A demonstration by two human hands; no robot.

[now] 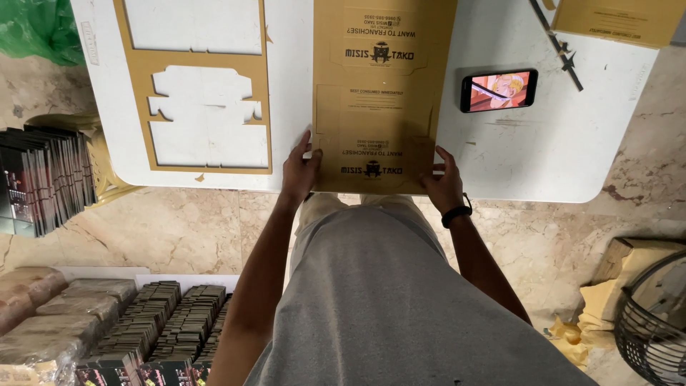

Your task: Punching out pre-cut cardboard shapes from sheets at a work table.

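A tall brown die-cut cardboard sheet (382, 93) with printed panels lies on the white table (543, 150), its near end at the table's front edge. My left hand (300, 170) grips the sheet's near left edge, thumb on top. My right hand (444, 182), with a black band at the wrist, holds the near right corner. Both hands pinch the same sheet from opposite sides.
A leftover cardboard frame (204, 61) with punched-out holes lies to the left on the table. A phone (499, 89) with a lit screen rests to the right, beyond it another brown sheet (618, 20). Stacks of dark folded boxes (164, 329) sit on the floor, a wire fan (654, 314) at right.
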